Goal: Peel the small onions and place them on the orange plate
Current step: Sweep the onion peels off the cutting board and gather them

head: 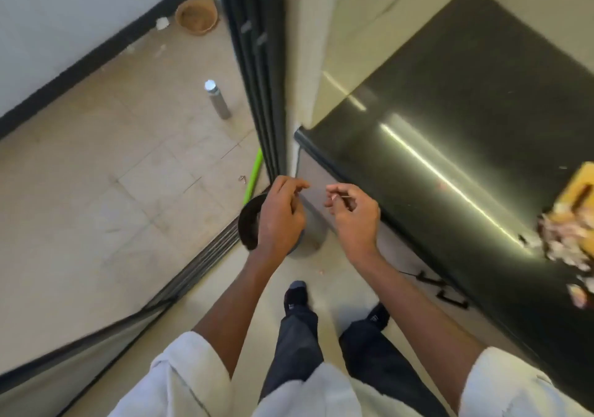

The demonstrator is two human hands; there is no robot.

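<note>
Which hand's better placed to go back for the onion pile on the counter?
Probably the right hand: it hangs nearer the black counter, and the peel pile lies on its side. The left hand is over the bin.

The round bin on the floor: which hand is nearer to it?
Left. The left hand hovers directly over the round bin, overlapping its rim in view. The right hand is off to the bin's right, toward the dark counter.

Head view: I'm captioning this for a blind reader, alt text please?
A person's left hand and right hand hover over a dark bin on the floor, fingers curled. Onion peels lie on the black counter at right.
</note>
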